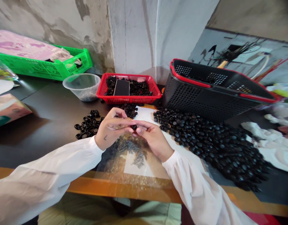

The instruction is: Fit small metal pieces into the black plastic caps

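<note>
Close together over the middle of the table are my left hand (113, 127) and my right hand (153, 135). Between their fingertips sits a small round black cap (134, 127), pinched from both sides. Beneath the hands lies a scatter of small metal pins or screws (134, 150), partly on a white sheet (136, 167). To the left is a small pile of black ring-like caps (86, 126). A large heap of black caps (205, 140) spreads out to the right of my right hand.
A red basket (132, 100) at the back holds black parts with a phone (121, 87) on top. Beside it stands a clear plastic bowl (81, 82) with small metal pieces. A tall black basket (205, 93) stands back right, a green crate (47, 68) back left.
</note>
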A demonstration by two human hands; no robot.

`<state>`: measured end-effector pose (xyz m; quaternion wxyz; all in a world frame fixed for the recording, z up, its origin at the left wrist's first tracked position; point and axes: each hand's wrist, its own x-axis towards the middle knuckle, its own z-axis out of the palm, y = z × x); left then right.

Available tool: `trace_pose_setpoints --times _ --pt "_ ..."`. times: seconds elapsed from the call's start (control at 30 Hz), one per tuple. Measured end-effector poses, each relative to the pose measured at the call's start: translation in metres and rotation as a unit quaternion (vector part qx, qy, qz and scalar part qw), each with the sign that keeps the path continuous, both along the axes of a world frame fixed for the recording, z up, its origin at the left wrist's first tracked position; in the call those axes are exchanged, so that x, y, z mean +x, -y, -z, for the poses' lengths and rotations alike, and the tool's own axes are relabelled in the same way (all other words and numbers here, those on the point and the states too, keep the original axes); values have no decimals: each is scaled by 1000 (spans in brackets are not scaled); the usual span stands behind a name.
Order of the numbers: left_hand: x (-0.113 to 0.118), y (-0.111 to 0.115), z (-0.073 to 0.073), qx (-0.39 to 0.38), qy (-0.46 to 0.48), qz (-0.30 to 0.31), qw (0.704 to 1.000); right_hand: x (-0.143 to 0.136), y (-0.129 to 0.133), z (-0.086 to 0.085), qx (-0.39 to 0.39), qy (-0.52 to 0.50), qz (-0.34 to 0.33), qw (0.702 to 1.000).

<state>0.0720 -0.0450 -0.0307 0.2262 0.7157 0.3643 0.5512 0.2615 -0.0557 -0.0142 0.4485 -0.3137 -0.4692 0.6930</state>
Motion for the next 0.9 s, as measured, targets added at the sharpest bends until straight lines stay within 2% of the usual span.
trace_pose_setpoints --times 0.07,0.17,0.23,0.3,0.47,0.57,0.67,0.77,0.9 --pt "1 1 1 -17 17 14 1000 1 0 -1 18 17 38 999" --pt "7 4 2 -59 48 79 994 1 1 -3 23 41 67 997" --pt "11 6 2 -73 23 125 989 0 3 -5 16 47 71 996" --pt "16 10 2 -79 -25 145 986 -1 6 -6 15 52 82 995" --pt "23 18 1 -75 -87 128 985 -5 9 -1 10 46 94 994" --pt "24 21 0 -77 -93 117 986 -6 9 4 -25 23 69 997" --pt "21 21 -2 -78 -78 135 985 -6 9 4 -37 -2 44 998" --pt "17 17 -4 -23 -40 139 989 -5 10 2 -33 -18 31 999" --pt "11 10 -8 61 -19 72 995 -2 10 -1 -40 -11 27 999"
